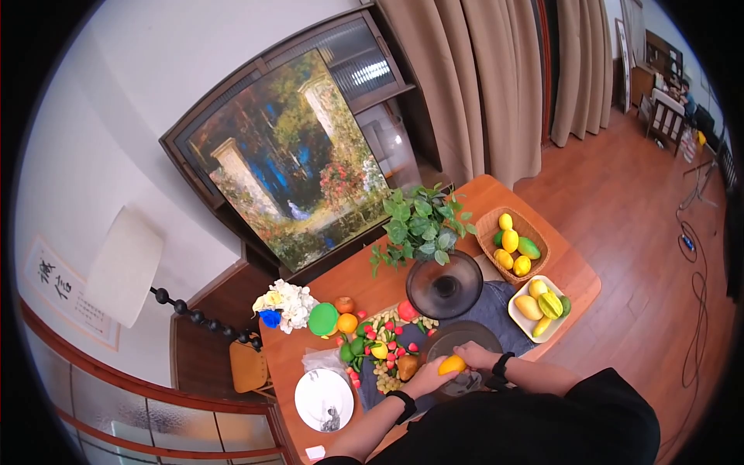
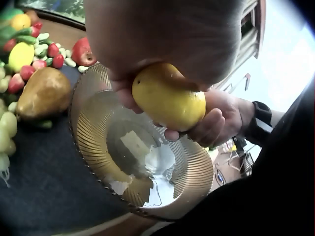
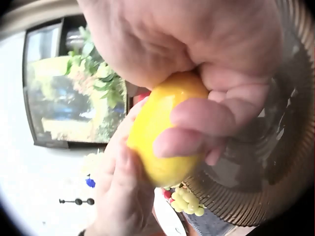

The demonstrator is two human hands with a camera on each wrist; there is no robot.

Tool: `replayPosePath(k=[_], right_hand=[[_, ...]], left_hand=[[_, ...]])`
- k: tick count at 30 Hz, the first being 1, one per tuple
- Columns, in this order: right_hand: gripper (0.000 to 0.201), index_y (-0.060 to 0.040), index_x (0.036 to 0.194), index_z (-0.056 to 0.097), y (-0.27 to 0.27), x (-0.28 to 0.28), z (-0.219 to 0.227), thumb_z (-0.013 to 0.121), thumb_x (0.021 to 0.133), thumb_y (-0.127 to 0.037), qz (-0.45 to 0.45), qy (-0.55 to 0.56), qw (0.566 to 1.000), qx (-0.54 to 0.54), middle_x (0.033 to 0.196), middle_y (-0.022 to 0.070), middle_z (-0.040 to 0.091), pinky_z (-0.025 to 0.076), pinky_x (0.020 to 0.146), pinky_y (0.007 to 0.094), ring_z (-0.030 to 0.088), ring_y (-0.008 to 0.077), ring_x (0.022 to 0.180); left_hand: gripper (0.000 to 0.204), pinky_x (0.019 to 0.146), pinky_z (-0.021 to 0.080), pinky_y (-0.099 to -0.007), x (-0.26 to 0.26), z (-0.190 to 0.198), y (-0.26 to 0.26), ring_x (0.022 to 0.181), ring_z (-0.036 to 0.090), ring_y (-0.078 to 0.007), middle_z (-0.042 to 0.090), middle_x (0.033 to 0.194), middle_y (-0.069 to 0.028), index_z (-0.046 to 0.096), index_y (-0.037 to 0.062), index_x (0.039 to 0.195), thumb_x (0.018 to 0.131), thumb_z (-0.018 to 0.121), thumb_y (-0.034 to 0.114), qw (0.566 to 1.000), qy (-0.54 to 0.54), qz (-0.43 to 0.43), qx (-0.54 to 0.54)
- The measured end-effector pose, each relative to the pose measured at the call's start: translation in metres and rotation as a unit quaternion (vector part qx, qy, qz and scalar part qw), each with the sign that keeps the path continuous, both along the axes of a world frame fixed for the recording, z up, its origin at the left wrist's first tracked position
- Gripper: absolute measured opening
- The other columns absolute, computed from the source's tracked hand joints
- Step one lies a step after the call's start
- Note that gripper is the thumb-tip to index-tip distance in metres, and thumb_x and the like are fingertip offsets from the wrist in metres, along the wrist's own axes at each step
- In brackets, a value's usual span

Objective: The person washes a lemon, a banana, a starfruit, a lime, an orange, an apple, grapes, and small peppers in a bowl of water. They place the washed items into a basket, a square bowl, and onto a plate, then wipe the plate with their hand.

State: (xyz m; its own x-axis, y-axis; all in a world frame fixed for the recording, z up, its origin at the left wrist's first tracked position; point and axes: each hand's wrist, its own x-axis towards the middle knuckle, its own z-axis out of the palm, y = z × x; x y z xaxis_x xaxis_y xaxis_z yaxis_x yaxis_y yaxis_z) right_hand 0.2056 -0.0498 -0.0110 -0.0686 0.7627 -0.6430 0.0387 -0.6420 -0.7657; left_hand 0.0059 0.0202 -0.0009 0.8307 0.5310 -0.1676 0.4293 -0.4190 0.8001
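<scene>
A smooth yellow mango (image 1: 452,365) is held between both hands, close in front of the body. My left hand (image 1: 426,378) grips one end of it, and the left palm (image 2: 167,37) covers its upper side in the left wrist view. From the other side my right hand (image 1: 477,356) curls its fingers (image 3: 202,115) round the fruit. Below the hands stands a ribbed amber glass bowl (image 2: 91,142), with light glinting off its bottom. A brown pear (image 2: 45,93) lies just beside the bowl on a dark cloth (image 2: 49,172).
Several fruits and vegetables lie left of the bowl, with a white plate (image 1: 314,395) beyond them. A dark glass dish (image 1: 422,279) and leafy plant (image 1: 422,221) stand behind. To the right are a wicker basket (image 1: 484,225) and a cream tray (image 1: 518,322), both with fruit.
</scene>
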Motion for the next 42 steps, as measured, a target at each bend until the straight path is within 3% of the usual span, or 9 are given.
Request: replayPosePath(k=[3,8,12,15,21,24,28,37,42], right_hand=[[0.045,0.0035,0.095,0.067,-0.007,-0.004,0.005,0.038,0.102,-0.030,0.027,-0.162,0.957,0.240,0.078,0.0190,0.069,0.055,0.061,0.0365,0.064,0.0248,0.050],[0.048,0.0026,0.094,0.069,-0.009,-0.001,-0.009,0.041,0.102,-0.036,0.042,-0.237,0.933,0.267,0.075,0.0172,0.068,0.053,0.057,0.0350,0.066,0.0228,0.053],[0.056,0.0009,0.090,0.070,-0.005,0.006,0.024,0.049,0.097,-0.051,0.044,-0.049,0.998,-0.003,0.064,0.0087,0.063,0.047,0.046,0.0293,0.061,0.0155,0.052],[0.059,0.0006,0.089,0.070,0.000,0.007,0.034,0.053,0.093,-0.056,0.110,0.012,0.988,-0.105,0.061,0.0056,0.060,0.042,0.042,0.0264,0.057,0.0125,0.048],[0.051,0.0021,0.092,0.069,0.003,-0.004,0.019,0.047,0.099,-0.042,-0.006,-0.063,0.998,0.031,0.063,0.0083,0.061,0.043,0.043,0.0279,0.054,0.0130,0.046],[0.048,0.0024,0.092,0.069,0.002,-0.007,0.022,0.043,0.102,-0.036,-0.091,-0.033,0.989,0.115,0.063,0.0089,0.061,0.043,0.043,0.0286,0.054,0.0133,0.045],[0.045,-0.0005,0.095,0.068,0.006,-0.009,0.011,0.042,0.102,-0.036,-0.149,0.036,0.985,0.080,0.063,0.0057,0.059,0.039,0.040,0.0264,0.049,0.0105,0.042],[0.043,0.0031,0.102,0.056,0.009,-0.020,-0.027,0.035,0.104,-0.034,-0.200,0.099,0.967,-0.119,0.067,0.0123,0.059,0.039,0.039,0.0283,0.052,0.0157,0.044],[0.050,0.0069,0.101,0.060,0.000,-0.031,-0.015,0.032,0.103,-0.035,-0.177,0.035,0.984,-0.007,0.064,0.0162,0.061,0.045,0.041,0.0337,0.055,0.0194,0.042]], left_hand=[[0.056,0.067,0.053,-0.0369,0.000,-0.006,0.005,0.070,0.066,-0.0319,0.064,0.079,-0.0159,0.056,-0.0021,0.112,0.090,0.065,0.049,0.997,0.010,-0.071,0.032],[0.049,0.041,0.033,-0.0221,-0.001,0.021,0.009,0.045,0.046,-0.0075,0.058,0.072,-0.0044,0.054,0.0058,0.100,0.093,0.058,0.054,0.813,0.149,-0.042,-0.561],[0.055,0.044,0.038,-0.0254,-0.001,0.012,0.005,0.047,0.051,-0.0107,0.058,0.068,-0.0064,0.058,0.0027,0.097,0.094,0.053,0.058,0.834,0.125,-0.008,-0.538],[0.067,0.052,0.047,-0.0341,0.006,0.012,-0.004,0.056,0.061,-0.0228,0.061,0.067,-0.0140,0.061,-0.0018,0.092,0.097,0.040,0.061,0.967,0.113,-0.122,-0.194],[0.057,0.058,0.049,-0.0433,0.004,-0.022,0.011,0.066,0.064,-0.0357,0.060,0.070,-0.0187,0.055,0.0023,0.095,0.103,0.023,0.049,0.995,0.053,0.042,0.067],[0.044,0.040,0.035,-0.0332,0.004,-0.015,0.020,0.043,0.047,-0.0214,0.048,0.061,-0.0061,0.050,0.0112,0.092,0.104,0.028,0.047,0.838,0.091,0.284,-0.457],[0.043,0.038,0.021,-0.0264,0.002,-0.016,0.019,0.039,0.029,-0.0111,0.033,0.058,0.0018,0.047,0.0161,0.090,0.101,0.034,0.055,0.726,0.004,0.297,-0.620],[0.062,0.057,0.057,-0.0337,0.014,0.042,0.013,0.067,0.069,-0.0255,0.066,0.097,-0.0164,0.049,0.0085,0.125,0.101,0.023,0.059,0.838,0.119,0.226,-0.483],[0.070,0.082,0.057,-0.0376,-0.008,-0.016,0.029,0.104,0.067,-0.0356,0.060,0.127,-0.0185,0.040,0.0058,0.140,0.101,0.018,0.060,0.781,0.077,0.242,-0.571]])
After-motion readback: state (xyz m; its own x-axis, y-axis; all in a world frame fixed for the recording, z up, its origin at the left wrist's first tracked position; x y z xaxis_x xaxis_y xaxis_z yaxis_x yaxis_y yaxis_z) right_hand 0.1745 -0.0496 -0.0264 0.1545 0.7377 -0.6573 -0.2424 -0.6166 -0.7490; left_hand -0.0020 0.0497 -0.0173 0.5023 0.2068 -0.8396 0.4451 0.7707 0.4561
